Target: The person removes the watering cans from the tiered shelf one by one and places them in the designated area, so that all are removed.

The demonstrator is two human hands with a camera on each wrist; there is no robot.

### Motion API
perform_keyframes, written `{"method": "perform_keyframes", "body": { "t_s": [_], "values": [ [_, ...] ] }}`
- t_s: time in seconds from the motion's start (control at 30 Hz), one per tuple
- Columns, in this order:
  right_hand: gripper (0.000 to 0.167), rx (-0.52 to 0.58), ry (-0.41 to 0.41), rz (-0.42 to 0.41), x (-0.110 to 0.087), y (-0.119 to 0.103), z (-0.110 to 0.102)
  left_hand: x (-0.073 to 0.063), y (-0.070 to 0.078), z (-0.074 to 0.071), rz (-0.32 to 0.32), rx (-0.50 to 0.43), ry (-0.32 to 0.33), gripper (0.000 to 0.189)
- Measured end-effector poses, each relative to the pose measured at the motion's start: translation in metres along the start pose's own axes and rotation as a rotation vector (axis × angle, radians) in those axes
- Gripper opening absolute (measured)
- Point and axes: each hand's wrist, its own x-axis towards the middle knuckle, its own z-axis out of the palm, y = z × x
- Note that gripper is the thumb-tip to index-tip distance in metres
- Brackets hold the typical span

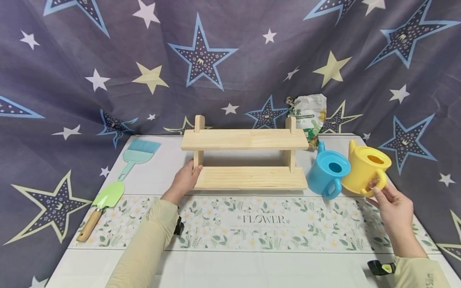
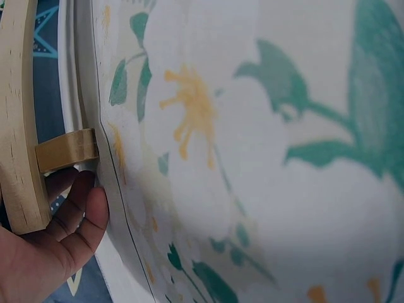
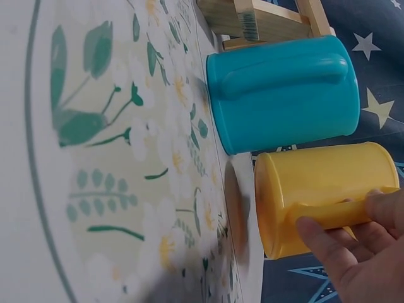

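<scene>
At the left end of a two-tier wooden plant stand (image 1: 248,178), my left hand (image 1: 183,180) grips the lower board. The left wrist view shows its fingers curled under the board (image 2: 19,126), beside a short foot. On the right, my right hand (image 1: 394,206) holds the handle of a yellow watering can (image 1: 363,168) between thumb and fingers. A shadow falls beside the can's base in the right wrist view; I cannot tell if the base touches the table. Close by the yellow can stands a blue watering can (image 1: 325,172), between it and the stand.
A white and green bag (image 1: 311,116) stands behind the stand's right end. To the left lie a light blue brush (image 1: 138,154) and a green trowel (image 1: 108,196) with a wooden handle. A flower-printed cloth (image 1: 266,240) covers the table; a starry curtain (image 1: 223,108) hangs behind.
</scene>
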Motion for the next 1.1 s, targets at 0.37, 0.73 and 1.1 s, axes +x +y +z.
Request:
{"method": "perform_keyframes", "body": {
  "t_s": [0.37,0.73,1.1],
  "values": [
    [0.051,-0.099,-0.041,0.032,0.0012,0.0046,-0.0001,-0.0016,0.0026,-0.0003,0.001,-0.007,0.007,0.047],
    [0.049,-0.114,-0.070,0.046,0.0006,0.0053,0.0013,0.0011,-0.0003,0.0012,-0.015,-0.004,-0.005,0.047],
    [0.050,-0.407,-0.114,0.018,0.0010,0.0069,-0.0002,0.0002,0.0016,-0.0006,-0.006,0.003,-0.003,0.047]
  ]
}}
